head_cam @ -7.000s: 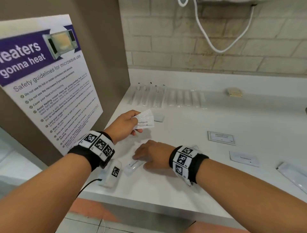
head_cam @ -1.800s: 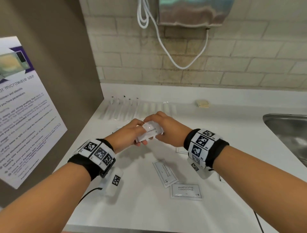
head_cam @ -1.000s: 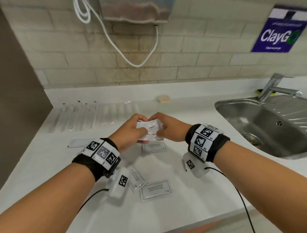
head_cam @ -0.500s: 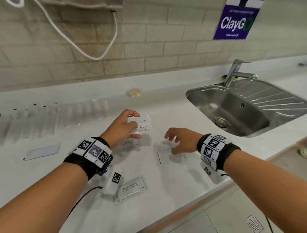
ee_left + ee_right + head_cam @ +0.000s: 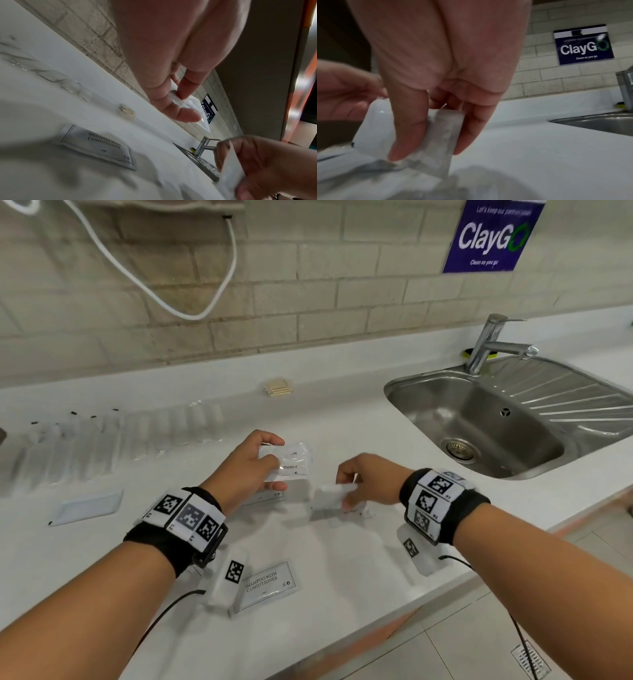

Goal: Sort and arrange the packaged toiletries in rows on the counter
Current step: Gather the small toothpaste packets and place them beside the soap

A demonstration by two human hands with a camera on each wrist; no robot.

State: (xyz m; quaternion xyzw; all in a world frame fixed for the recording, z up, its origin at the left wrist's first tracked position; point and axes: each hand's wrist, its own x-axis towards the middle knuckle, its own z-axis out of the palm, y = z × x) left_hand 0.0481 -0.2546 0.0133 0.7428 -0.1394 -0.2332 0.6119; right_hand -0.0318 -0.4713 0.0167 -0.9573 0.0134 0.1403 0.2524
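Note:
My left hand [image 5: 270,462] holds a small stack of clear toothpaste packets [image 5: 291,462] above the white counter [image 5: 342,570], pinched between thumb and fingers [image 5: 187,86]. My right hand [image 5: 347,491] pinches another white packet [image 5: 329,497] and tilts it up off the counter; in the right wrist view that packet [image 5: 443,135] sits between thumb and fingers. A further toothpaste packet [image 5: 354,512] lies flat just beneath it. One shampoo with conditioner sachet [image 5: 265,585] lies near the front edge, and a second sachet [image 5: 269,496] is partly hidden under my left hand.
A row of clear long packets [image 5: 102,440] lies along the back left. A single white packet [image 5: 87,506] lies on the left. A small beige item [image 5: 278,387] sits by the wall. The steel sink [image 5: 496,419] and tap [image 5: 489,344] are at right.
My right hand, open and reaching down half a second ago, now pinches a packet and lifts its edge. The left hand still holds its stack. The view swung right over the last seconds.

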